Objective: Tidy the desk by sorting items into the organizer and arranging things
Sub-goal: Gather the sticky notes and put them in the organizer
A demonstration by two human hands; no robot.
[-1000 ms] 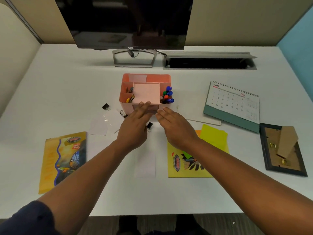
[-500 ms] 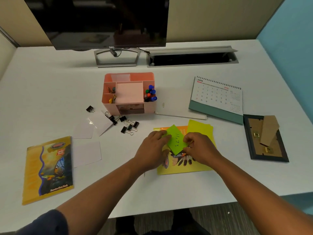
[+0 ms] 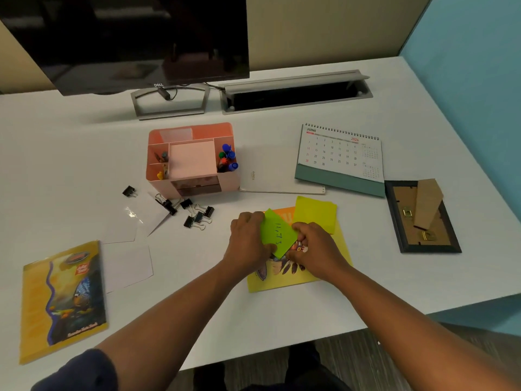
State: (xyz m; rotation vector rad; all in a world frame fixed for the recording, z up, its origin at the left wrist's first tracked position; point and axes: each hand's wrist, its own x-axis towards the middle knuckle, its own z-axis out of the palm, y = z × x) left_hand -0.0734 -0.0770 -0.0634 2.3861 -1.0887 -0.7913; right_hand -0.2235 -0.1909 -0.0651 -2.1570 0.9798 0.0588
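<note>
Left hand [image 3: 248, 241] and right hand [image 3: 315, 246] both pinching green note [image 3: 277, 234], one on each side, fingers curled round its edges, just above yellow booklet [image 3: 332, 266] on desk [image 3: 282, 311]. Pink organizer [image 3: 194, 162] further back near monitor [image 3: 127, 40], binder clips [image 3: 197, 217] scattered just in front, calendar [image 3: 341, 156] well apart to the right
</note>
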